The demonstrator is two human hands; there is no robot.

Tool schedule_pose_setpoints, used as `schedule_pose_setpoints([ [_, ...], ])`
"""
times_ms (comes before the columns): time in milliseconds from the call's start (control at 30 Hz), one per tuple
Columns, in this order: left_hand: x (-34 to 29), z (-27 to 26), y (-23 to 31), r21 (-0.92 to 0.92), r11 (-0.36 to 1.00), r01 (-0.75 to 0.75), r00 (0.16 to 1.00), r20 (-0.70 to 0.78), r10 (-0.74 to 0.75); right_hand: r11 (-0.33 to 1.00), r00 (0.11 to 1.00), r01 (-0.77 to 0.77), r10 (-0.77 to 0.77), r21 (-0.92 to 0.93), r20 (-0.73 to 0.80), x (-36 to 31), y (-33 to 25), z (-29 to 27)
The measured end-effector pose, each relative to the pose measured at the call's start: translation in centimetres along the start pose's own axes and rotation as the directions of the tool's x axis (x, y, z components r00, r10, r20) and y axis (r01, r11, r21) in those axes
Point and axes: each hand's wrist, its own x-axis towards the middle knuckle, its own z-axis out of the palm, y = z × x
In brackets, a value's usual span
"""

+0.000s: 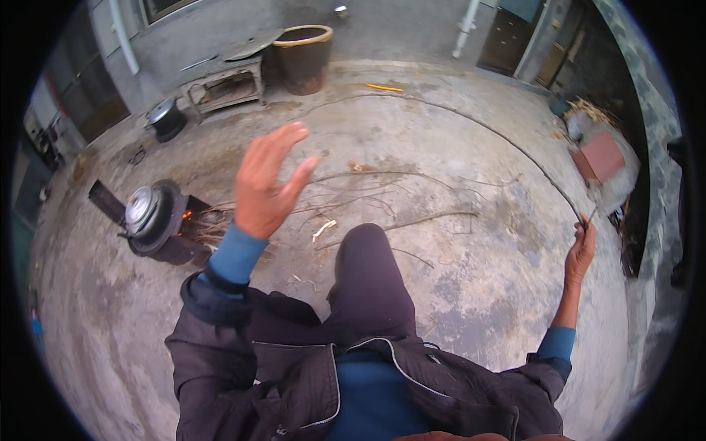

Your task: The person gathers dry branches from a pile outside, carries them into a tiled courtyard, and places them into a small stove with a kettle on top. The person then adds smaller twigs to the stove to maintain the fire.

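Out at the right, my right hand (pixel 579 253) pinches the end of a long thin branch (pixel 507 136). The branch arcs over the concrete toward the far middle, where its other end fades out beyond my left hand. My left hand (pixel 265 184) is raised with the fingers apart and holds nothing. Below and left of it, a round dark stove (pixel 176 246) burns with orange flame at its opening. A lidded metal pot (pixel 142 208) sits on top. Thin sticks (pixel 220 220) stick out of the opening, partly hidden by my left wrist.
Loose twigs and a thicker stick (pixel 412 222) lie before my knee, with a pale wood scrap (pixel 323 230). Farther off stand a low worn table (pixel 224 92), a large brown vat (pixel 303 66) and a dark lidded pot (pixel 166 120). A reddish box (pixel 599 158) sits at the right.
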Motion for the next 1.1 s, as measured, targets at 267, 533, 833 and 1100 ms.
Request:
schedule_pose_setpoints([
  [267, 2.8, 4.5, 0.8, 0.142, 0.983, -0.12, 0.987, -0.088, 0.134, 0.966, 0.985, 0.103, -0.132, 0.236, 0.113, 2.8, -3.0, 0.7],
  [533, 1.8, 2.9, -2.2, 0.227, 0.97, -0.083, 0.98, -0.158, 0.121, 0.95, 0.971, 0.112, -0.167, 0.291, 0.172, 3.4, -6.8, 4.0],
  [833, 1.6, 1.6, -6.7, 0.31, 0.887, 0.341, 0.907, -0.356, -0.225, 0.797, 0.983, -0.082, -0.032, 0.598, 0.178, -5.3, -20.2, 15.8],
  [1100, -0.7, 1.1, -10.0, 0.257, 0.782, 0.568, 0.796, -0.414, -0.442, 0.825, 0.98, -0.037, -0.079, 0.563, 0.18, -9.1, -28.6, 16.9],
])
